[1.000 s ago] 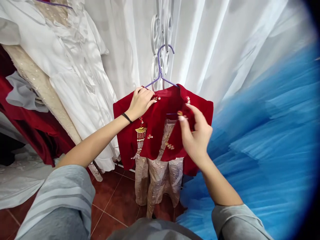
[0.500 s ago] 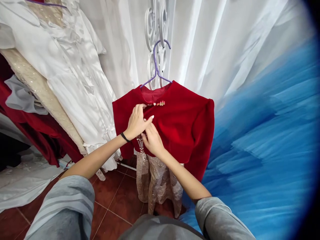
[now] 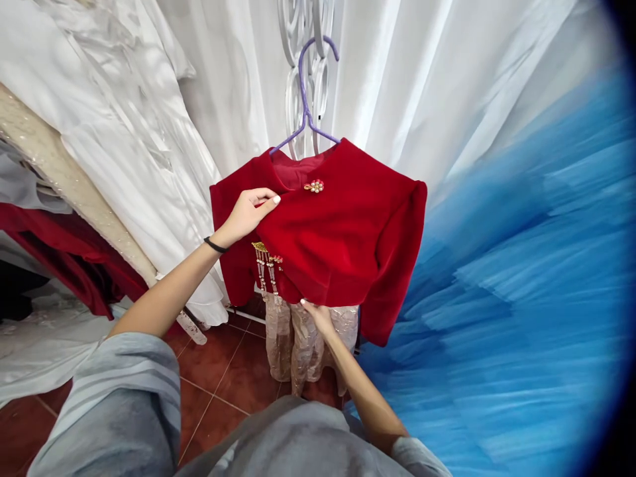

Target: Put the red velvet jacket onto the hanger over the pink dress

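While a white dress hangs off to the left, the left hand pinches the front edge of the red jacket, thumb and fingers close together. Just below it dangles a beaded tassel. The jacket hangs mid-room on a purple hanger, its front panel already drawn across, so I'd judge the work well along. At the neckline sits a flower-shaped clasp; whether it's fastened I can't make out. Lower down, the right hand has its thumb at the hem, fingers hidden, so I can't tell if it grips. Creases there suggest the lower front isn't settled yet. Blue tulle spreads at the far right.
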Demonstrator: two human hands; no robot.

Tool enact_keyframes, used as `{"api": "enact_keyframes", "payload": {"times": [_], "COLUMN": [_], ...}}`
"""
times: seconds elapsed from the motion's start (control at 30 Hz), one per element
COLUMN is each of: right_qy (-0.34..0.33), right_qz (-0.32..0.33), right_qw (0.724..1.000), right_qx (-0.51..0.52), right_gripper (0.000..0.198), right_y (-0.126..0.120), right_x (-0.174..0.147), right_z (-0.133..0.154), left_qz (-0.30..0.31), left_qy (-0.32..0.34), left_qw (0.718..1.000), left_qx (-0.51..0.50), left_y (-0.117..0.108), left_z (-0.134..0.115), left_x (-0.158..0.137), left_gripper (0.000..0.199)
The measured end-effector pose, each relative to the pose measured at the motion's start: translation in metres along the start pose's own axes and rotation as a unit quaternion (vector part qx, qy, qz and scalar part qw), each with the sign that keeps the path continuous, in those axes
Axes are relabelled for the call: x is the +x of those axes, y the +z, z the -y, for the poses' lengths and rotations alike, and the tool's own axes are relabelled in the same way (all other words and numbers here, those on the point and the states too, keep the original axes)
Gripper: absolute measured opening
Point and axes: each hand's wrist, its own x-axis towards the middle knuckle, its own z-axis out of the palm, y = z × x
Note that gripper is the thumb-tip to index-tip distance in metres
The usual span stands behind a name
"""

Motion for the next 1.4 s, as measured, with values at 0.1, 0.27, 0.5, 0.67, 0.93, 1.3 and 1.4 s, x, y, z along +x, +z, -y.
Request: {"api": "enact_keyframes", "payload": {"times": [0.1,0.27,0.5,0.67,0.93,1.3,1.4], "right_qy": [0.025,0.039,0.015,0.028,0.064,0.135,0.113], "right_qz": [0.039,0.008,-0.018,-0.052,-0.073,0.027,0.035], "right_qw": [0.998,0.994,0.99,0.985,0.984,0.982,0.914], "right_qx": [0.039,0.104,0.138,0.164,0.151,-0.128,-0.387], "right_gripper": [0.046,0.051,0.047,0.048,0.049,0.052,0.042], "right_y": [0.004,-0.012,-0.041,-0.051,-0.04,-0.026,-0.018], "right_x": [0.001,-0.009,-0.019,-0.038,-0.057,-0.06,-0.075], "right_z": [0.009,0.0,0.016,0.021,0.013,0.035,0.062], "left_qz": [-0.003,-0.033,-0.089,0.009,0.172,0.006,0.044], "left_qy": [0.02,0.08,0.148,0.196,0.189,0.149,0.139], "left_qw": [0.999,0.952,0.874,0.863,0.876,0.937,0.947], "left_qx": [0.025,0.292,0.454,0.466,0.409,0.317,0.285], "left_y": [0.0,0.005,0.017,0.006,-0.02,0.011,0.01], "left_z": [-0.005,-0.002,-0.008,-0.028,-0.035,-0.052,-0.05], "left_x": [-0.006,-0.011,-0.009,0.008,0.04,0.058,0.053], "left_gripper": [0.052,0.034,0.029,0.039,0.028,0.024,0.025]}}
